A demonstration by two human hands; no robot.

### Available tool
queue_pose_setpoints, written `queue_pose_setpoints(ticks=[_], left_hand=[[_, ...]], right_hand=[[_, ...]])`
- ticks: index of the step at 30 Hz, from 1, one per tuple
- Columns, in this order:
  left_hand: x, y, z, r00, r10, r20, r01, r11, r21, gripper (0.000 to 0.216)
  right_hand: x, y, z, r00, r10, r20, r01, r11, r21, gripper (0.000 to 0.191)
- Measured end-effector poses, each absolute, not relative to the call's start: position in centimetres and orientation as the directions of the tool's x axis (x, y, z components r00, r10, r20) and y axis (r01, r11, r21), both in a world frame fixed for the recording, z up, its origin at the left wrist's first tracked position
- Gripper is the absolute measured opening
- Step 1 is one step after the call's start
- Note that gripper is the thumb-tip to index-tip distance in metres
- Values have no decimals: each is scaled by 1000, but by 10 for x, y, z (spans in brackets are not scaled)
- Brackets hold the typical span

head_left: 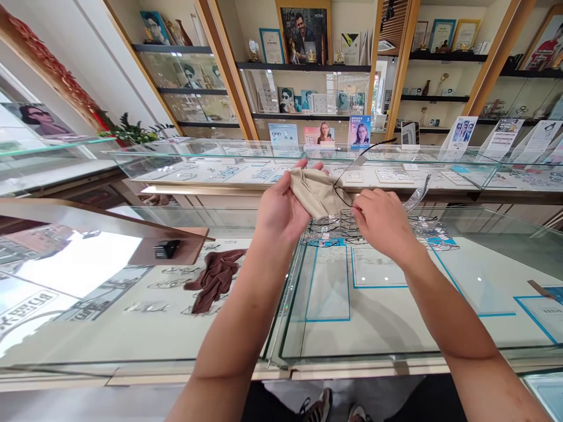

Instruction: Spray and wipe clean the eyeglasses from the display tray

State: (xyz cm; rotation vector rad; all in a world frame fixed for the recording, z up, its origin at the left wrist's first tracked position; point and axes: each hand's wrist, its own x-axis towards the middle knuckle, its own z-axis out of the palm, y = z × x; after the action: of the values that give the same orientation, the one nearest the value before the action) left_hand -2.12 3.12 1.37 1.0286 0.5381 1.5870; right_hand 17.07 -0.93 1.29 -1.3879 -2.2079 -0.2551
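My left hand [281,206] is closed around a beige cloth [317,190], held up above a glass display counter [387,305]. My right hand [382,223] pinches a pair of thin-framed glasses [367,170] against the cloth; one dark temple arm sticks up and back, and a clear one angles out to the right. The lenses are partly wrapped in the cloth. Under the hands, rows of other glasses [347,225] lie inside the counter.
A brown cloth [215,280] lies on the counter at left, near a small black object [166,248] on a wooden ledge. A second glass counter [281,167] with leaflets stands beyond, and wall shelves with pictures behind it. Shoes [316,409] show at the bottom.
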Motion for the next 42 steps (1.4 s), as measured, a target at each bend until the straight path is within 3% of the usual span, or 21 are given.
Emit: queue_pose_setpoints(ticks=[3, 5, 8, 11, 14, 21, 28, 33, 37, 39, 42], left_hand=[[-26, 26, 17, -99, 884, 458, -421, -454, 785, 28], [-28, 20, 19, -86, 824, 560, -283, -559, 779, 26], [-31, 12, 21, 24, 671, 741, 15, -741, 671, 23], [-32, 8, 22, 229, 442, 867, 279, -883, 377, 43], [-30, 8, 23, 377, 276, 884, 376, -918, 126, 67], [-27, 7, 22, 426, 213, 879, 423, -906, 15, 49], [-26, 7, 22, 399, 177, 900, 372, -928, 18, 39], [-25, 6, 22, 300, 188, 935, 387, -920, 60, 41], [-26, 6, 21, 125, 190, 974, 371, -919, 132, 43], [-26, 6, 21, 31, 206, 978, 357, -916, 182, 43], [-25, 6, 21, -81, 218, 972, 300, -925, 233, 45]], right_hand=[[187, -8, 23, -302, 838, 455, 666, 527, -528, 23], [196, -7, 28, -322, 854, 408, 467, 518, -716, 24], [205, -6, 32, -387, 838, 384, 229, 491, -840, 24], [208, -5, 32, -444, 821, 360, 47, 422, -905, 22], [209, -6, 33, -500, 814, 295, -33, 322, -946, 23], [208, -13, 39, -570, 779, 261, -19, 305, -952, 24], [208, -17, 41, -501, 776, 382, 119, 499, -858, 24], [204, -31, 43, -240, 733, 637, 206, 679, -704, 23], [203, -30, 37, 104, 444, 890, 287, 844, -454, 16], [204, -27, 34, 151, 332, 931, 320, 875, -364, 13], [204, -23, 30, 131, 382, 915, 334, 852, -404, 25]])
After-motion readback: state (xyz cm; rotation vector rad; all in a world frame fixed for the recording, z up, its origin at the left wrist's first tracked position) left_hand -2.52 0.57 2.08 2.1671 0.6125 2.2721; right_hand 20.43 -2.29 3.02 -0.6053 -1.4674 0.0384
